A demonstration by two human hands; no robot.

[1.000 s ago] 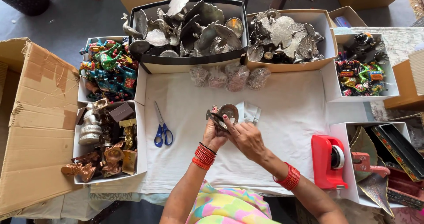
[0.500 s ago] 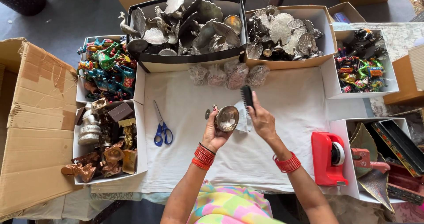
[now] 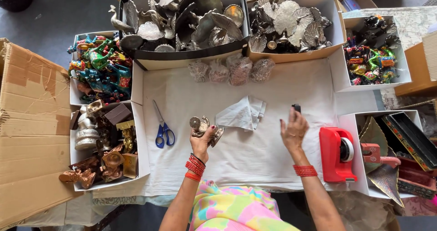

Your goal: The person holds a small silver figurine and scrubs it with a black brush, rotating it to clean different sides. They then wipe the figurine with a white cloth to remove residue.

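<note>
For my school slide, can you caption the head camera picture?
Left hand holds a small silver ornament; right hand grips a dark object.

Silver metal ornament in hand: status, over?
Left hand grips silver metal ornament, lifted off white cloth. Right hand holds small dark object. Folded tissue between the hands; scissors lie left.
</note>
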